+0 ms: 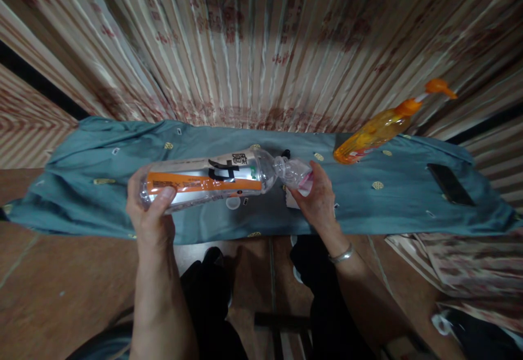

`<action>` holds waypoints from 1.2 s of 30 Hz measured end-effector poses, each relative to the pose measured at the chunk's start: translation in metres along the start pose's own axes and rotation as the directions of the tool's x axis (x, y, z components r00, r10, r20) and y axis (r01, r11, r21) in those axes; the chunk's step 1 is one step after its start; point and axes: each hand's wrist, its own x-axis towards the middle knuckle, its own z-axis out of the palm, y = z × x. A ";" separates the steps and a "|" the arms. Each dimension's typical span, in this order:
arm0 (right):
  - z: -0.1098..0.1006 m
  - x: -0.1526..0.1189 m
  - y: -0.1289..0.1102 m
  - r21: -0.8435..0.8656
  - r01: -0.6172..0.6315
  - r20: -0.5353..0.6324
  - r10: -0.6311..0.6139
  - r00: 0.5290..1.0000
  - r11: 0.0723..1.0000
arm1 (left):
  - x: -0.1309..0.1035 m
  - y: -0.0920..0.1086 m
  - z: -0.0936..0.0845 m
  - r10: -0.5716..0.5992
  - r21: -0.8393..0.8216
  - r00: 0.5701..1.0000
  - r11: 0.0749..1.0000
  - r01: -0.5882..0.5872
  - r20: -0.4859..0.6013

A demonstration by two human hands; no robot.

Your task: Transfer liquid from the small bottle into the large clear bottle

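My left hand (151, 205) is closed round the base of a large transparent plastic bottle (204, 179) with an orange and silver label. The bottle lies sideways in the air above the cloth, its neck pointing right. In my right hand (319, 196) is a small transparent plastic container (296, 174), with something pink showing at its right end. Its narrow end meets the large bottle's mouth; I cannot tell whether the two are joined. A round transparent lid-like disc (233, 202) lies on the cloth under the bottle. Below the small container sits a white object (291, 201), partly hidden.
A teal cloth (196, 224) covers the narrow table. An orange pump bottle (373, 131) stands at the back right, and a dark phone (450, 184) lies at the right end. Behind the table hangs a striped curtain (261, 49). A small black item (286, 153) is behind the bottle neck.
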 end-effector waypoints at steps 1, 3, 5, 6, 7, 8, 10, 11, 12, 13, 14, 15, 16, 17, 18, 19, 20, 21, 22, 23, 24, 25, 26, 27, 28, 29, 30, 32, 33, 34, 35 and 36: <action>0.000 0.000 0.000 0.001 0.006 0.000 -0.006 1.000 1.000 | 0.000 0.000 0.000 0.005 0.002 1.000 1.000 -0.005 0.004; 0.000 -0.001 0.001 0.001 0.016 -0.004 -0.016 1.000 1.000 | -0.001 -0.001 0.000 0.011 0.007 1.000 1.000 -0.011 0.014; 0.001 -0.001 0.001 -0.001 0.023 -0.010 -0.023 1.000 1.000 | -0.001 -0.002 0.000 0.020 0.014 1.000 1.000 -0.021 0.021; 0.001 -0.002 0.001 -0.001 0.024 -0.011 -0.024 1.000 1.000 | -0.001 -0.002 -0.001 0.025 0.018 0.999 1.000 -0.025 0.024; 0.001 -0.002 0.001 -0.001 0.023 -0.009 -0.023 1.000 1.000 | -0.001 -0.003 -0.001 0.029 0.024 0.999 0.999 -0.029 0.028; 0.001 -0.002 0.001 0.000 0.020 -0.005 -0.020 1.000 1.000 | -0.001 -0.003 -0.001 0.032 0.032 0.999 0.999 -0.033 0.031; 0.001 -0.002 0.001 0.002 0.013 0.005 -0.013 1.000 1.000 | 0.000 -0.003 -0.001 0.034 0.050 0.999 0.998 -0.035 0.033; 0.002 -0.001 0.002 0.001 0.013 0.007 -0.013 1.000 1.000 | -0.001 -0.003 0.000 0.032 0.056 0.999 0.998 -0.033 0.029; 0.002 -0.001 0.002 -0.001 0.016 0.005 -0.016 1.000 1.000 | -0.001 -0.002 0.000 0.027 0.059 0.999 0.998 -0.029 0.024; 0.002 -0.001 0.002 -0.004 0.021 0.000 -0.021 1.000 1.000 | -0.001 -0.001 0.001 0.017 0.058 1.000 0.998 -0.019 0.019; 0.001 -0.001 0.002 -0.008 0.028 -0.005 -0.028 1.000 1.000 | -0.001 0.000 0.001 0.004 0.054 1.000 0.999 -0.005 0.016; 0.001 -0.001 0.002 -0.013 0.035 -0.008 -0.035 0.999 0.999 | -0.001 0.001 0.001 -0.008 0.050 1.000 0.999 0.008 0.013; 0.001 -0.001 0.001 -0.017 0.040 -0.008 -0.041 0.999 0.999 | -0.001 0.001 0.002 -0.018 0.046 1.000 0.999 0.017 0.011; 0.001 -0.001 0.001 -0.022 0.047 -0.008 -0.047 0.999 0.999 | -0.001 0.001 0.002 -0.024 0.043 1.000 0.999 0.024 0.009; 0.001 -0.001 0.001 -0.026 0.053 -0.008 -0.053 0.999 0.998 | -0.001 0.001 0.002 -0.027 0.043 1.000 0.999 0.027 0.009; 0.001 -0.002 0.001 -0.030 0.060 -0.009 -0.060 0.998 0.998 | -0.001 0.001 0.001 -0.026 0.044 1.000 0.999 0.026 0.010; 0.001 -0.002 0.001 -0.032 0.066 -0.012 -0.066 0.998 0.997 | -0.001 0.001 0.001 -0.025 0.045 1.000 0.999 0.025 0.012; 0.001 -0.002 0.001 -0.033 0.069 -0.013 -0.069 0.998 0.997 | -0.001 0.000 0.000 -0.025 0.048 1.000 0.999 0.024 0.015; 0.001 -0.002 0.001 -0.033 0.070 -0.013 -0.070 0.997 0.997 | -0.001 -0.001 0.000 -0.022 0.055 1.000 0.998 0.021 0.018; 0.001 -0.002 0.001 -0.033 0.068 -0.012 -0.068 0.998 0.997 | -0.001 -0.001 -0.001 -0.017 0.064 1.000 0.998 0.016 0.021; 0.001 -0.002 0.000 -0.033 0.065 -0.012 -0.065 0.998 0.997 | -0.001 -0.002 -0.002 -0.010 0.076 1.000 0.997 0.008 0.027; 0.001 -0.002 0.000 -0.033 0.063 -0.014 -0.064 0.998 0.997 | -0.001 -0.003 -0.003 -0.004 0.092 0.999 0.996 0.001 0.038; 0.001 -0.002 0.000 -0.032 0.063 -0.019 -0.063 0.998 0.998 | -0.001 -0.004 -0.003 0.004 0.109 0.999 0.994 -0.009 0.053; 0.001 -0.002 0.000 -0.030 0.063 -0.027 -0.064 0.998 0.998 | 0.000 -0.004 -0.004 0.014 0.124 0.998 0.992 -0.022 0.066; 0.001 -0.002 0.000 -0.027 0.062 -0.032 -0.063 0.997 0.998 | 0.000 -0.005 -0.004 0.022 0.132 0.997 0.991 -0.032 0.077; 0.001 -0.002 0.000 -0.022 0.057 -0.032 -0.058 0.998 0.998 | 0.000 -0.005 -0.004 0.029 0.134 0.996 0.990 -0.040 0.081; 0.000 -0.002 -0.001 -0.015 0.049 -0.027 -0.049 0.998 0.999 | 0.000 -0.005 -0.004 0.032 0.130 0.996 0.991 -0.042 0.078; 0.000 -0.002 -0.001 -0.002 0.022 -0.007 -0.022 1.000 1.000 | -0.001 -0.005 -0.003 0.031 0.124 0.998 0.992 -0.038 0.061; -0.001 -0.002 -0.002 0.004 0.008 0.003 -0.008 1.000 1.000 | -0.001 -0.005 -0.002 0.027 0.126 0.998 0.991 -0.034 0.056; -0.001 -0.001 -0.002 0.007 -0.005 0.011 0.005 1.000 1.000 | -0.001 -0.004 -0.002 0.024 0.128 0.998 0.991 -0.030 0.054; -0.001 -0.001 -0.002 0.009 -0.012 0.013 0.012 1.000 1.000 | -0.001 -0.004 -0.002 0.021 0.127 0.998 0.992 -0.028 0.052; -0.002 -0.001 -0.003 0.008 -0.015 0.012 0.015 1.000 1.000 | -0.001 -0.004 -0.002 0.017 0.120 0.998 0.992 -0.023 0.052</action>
